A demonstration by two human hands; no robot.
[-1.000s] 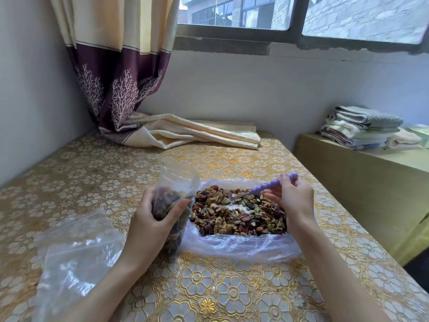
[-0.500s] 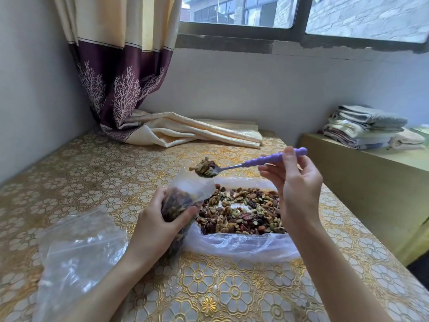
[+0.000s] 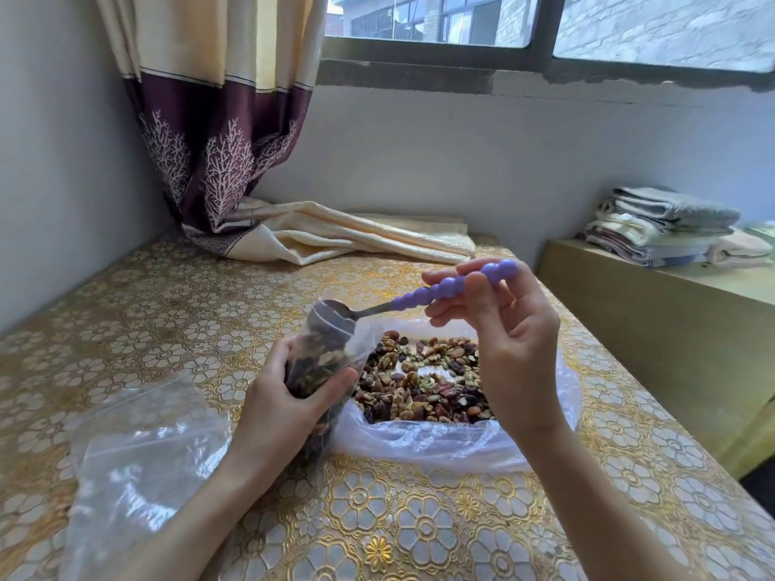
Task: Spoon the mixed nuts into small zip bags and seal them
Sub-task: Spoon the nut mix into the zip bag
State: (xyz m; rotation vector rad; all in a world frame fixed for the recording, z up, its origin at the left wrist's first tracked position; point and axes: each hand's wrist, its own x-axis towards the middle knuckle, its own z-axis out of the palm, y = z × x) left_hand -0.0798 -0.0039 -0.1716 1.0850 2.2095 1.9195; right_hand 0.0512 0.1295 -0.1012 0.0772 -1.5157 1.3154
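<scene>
My left hand (image 3: 280, 408) grips a small clear zip bag (image 3: 323, 354), upright on the table and mostly filled with mixed nuts. My right hand (image 3: 509, 341) pinches the beaded purple handle of a metal spoon (image 3: 444, 289). The spoon's bowl is tipped over inside the mouth of the zip bag. Just right of the bag, a heap of mixed nuts (image 3: 423, 385) lies in a wide, rolled-down clear plastic bag (image 3: 440, 444).
Several empty clear zip bags (image 3: 138, 450) lie at the front left of the gold floral tablecloth (image 3: 402, 526). A curtain (image 3: 218, 119) hangs at the back with its hem on the table. Folded towels (image 3: 667, 228) sit on a lower cabinet to the right.
My right hand scooped nuts from the heap, lifted the loaded spoon and tipped it into the zip bag's mouth. My left hand has kept holding the bag.
</scene>
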